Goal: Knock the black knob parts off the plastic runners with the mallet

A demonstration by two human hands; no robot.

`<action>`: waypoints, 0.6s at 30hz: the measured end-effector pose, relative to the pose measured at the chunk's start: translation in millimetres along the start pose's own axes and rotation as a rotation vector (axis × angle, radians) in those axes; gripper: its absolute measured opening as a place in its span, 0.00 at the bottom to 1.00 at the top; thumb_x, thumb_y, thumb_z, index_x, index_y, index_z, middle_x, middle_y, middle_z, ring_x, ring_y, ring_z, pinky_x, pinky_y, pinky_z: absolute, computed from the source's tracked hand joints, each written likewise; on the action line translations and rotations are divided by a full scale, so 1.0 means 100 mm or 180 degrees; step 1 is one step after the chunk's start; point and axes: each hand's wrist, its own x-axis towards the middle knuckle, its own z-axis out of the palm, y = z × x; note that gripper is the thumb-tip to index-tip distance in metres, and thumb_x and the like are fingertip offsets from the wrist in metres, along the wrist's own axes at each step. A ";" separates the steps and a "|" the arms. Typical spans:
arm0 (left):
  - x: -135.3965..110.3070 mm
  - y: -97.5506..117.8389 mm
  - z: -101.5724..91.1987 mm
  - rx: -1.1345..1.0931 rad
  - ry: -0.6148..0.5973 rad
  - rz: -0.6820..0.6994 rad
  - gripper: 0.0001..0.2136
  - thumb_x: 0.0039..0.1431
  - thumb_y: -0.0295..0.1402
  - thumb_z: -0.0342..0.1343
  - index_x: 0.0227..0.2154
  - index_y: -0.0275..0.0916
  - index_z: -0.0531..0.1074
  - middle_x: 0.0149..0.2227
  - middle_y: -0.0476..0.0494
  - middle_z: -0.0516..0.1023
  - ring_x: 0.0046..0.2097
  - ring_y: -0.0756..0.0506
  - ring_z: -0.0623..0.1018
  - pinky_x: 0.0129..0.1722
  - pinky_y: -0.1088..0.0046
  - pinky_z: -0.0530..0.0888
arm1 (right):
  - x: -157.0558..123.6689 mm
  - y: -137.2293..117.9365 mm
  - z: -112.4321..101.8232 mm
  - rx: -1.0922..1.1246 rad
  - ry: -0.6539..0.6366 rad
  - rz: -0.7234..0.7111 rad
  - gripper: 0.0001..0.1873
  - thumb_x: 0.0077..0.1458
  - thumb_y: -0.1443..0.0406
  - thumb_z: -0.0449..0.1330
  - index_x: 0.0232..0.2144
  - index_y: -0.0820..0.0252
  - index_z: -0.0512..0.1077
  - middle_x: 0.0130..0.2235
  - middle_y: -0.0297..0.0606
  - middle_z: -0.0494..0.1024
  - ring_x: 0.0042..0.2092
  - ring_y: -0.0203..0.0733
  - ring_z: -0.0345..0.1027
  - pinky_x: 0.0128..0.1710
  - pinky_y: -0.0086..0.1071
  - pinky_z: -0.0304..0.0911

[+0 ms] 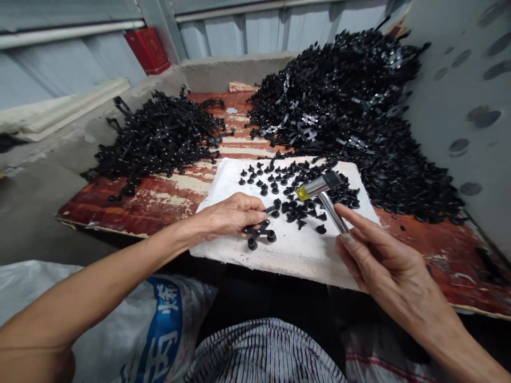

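My left hand (229, 215) is closed on a small black bracket (259, 232) with round knobs, pressing it onto the white pad (287, 255). A small metal hammer (321, 194), its head wrapped with yellow tape, is gripped by my right hand (371, 250). The hammer head hangs above loose black caps (279, 186) scattered on the pad, to the right of the bracket.
A large heap of black parts (351, 106) fills the back right of the worn red board (159, 197). A smaller heap (159, 138) lies at the back left. A red box (148, 49) stands on the ledge. A white and blue sack (159, 330) lies below.
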 end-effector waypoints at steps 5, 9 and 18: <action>0.01 0.01 0.02 0.0010 0.0049 -0.0053 0.09 0.60 0.29 0.53 0.25 0.33 0.67 0.19 0.53 0.66 0.20 0.57 0.62 0.20 0.82 0.58 | 0.01 -0.01 0.00 0.0028 -0.0039 0.0026 0.25 0.61 0.53 0.55 0.59 0.51 0.68 0.43 0.43 0.81 0.46 0.46 0.75 0.44 0.43 0.74; 0.02 0.00 0.03 0.0032 0.0051 -0.0045 0.09 0.60 0.29 0.53 0.24 0.33 0.67 0.19 0.53 0.66 0.19 0.58 0.62 0.19 0.82 0.58 | 0.00 -0.01 -0.01 0.0004 -0.0084 -0.0011 0.25 0.61 0.54 0.55 0.59 0.52 0.68 0.42 0.44 0.81 0.42 0.44 0.76 0.38 0.38 0.75; 0.03 -0.01 0.03 0.0086 0.0078 -0.0037 0.09 0.60 0.30 0.53 0.25 0.33 0.68 0.18 0.53 0.66 0.19 0.57 0.62 0.19 0.82 0.58 | 0.01 -0.02 0.00 0.0028 -0.0072 -0.0147 0.24 0.61 0.58 0.55 0.58 0.54 0.68 0.44 0.45 0.81 0.51 0.47 0.73 0.47 0.42 0.72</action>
